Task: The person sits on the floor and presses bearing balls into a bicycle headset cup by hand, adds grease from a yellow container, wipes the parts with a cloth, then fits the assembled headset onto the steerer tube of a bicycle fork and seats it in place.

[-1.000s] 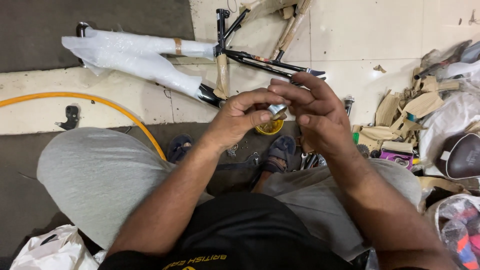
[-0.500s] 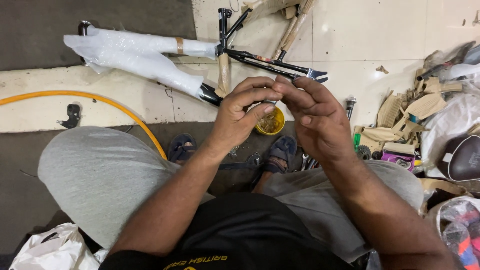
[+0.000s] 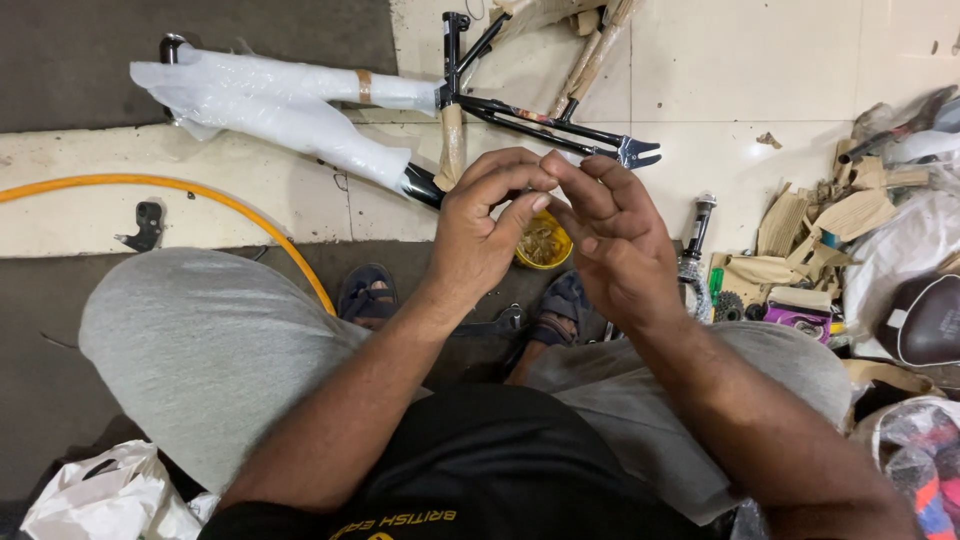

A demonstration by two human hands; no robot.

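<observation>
**A:** Hands first: our left hand (image 3: 490, 225) and right hand (image 3: 615, 245) are up in front of us with the fingertips meeting, pinched together at one spot. Whatever small bit sits between them is hidden, so we can't tell what they're clamped on, or if there's anything in there at all.

**B:** Agreed, can't make it out. Right below the fingers we've got the small round yellow tub of little metal parts (image 3: 543, 243) on the floor, just ahead of our sandalled feet (image 3: 370, 295).

**A:** Knees in grey trousers on either side. Past the tub lies the black bicycle frame with white foam and brown paper wrapping (image 3: 300, 100), flat on the pale tiles.

**B:** On our left, a curved orange hose (image 3: 200, 195) runs over the floor, with a small black metal bracket (image 3: 147, 222) near it. On the right, a heap of torn brown cardboard scraps (image 3: 830, 215), and a dark bicycle saddle (image 3: 925, 320) at the edge.
</observation>
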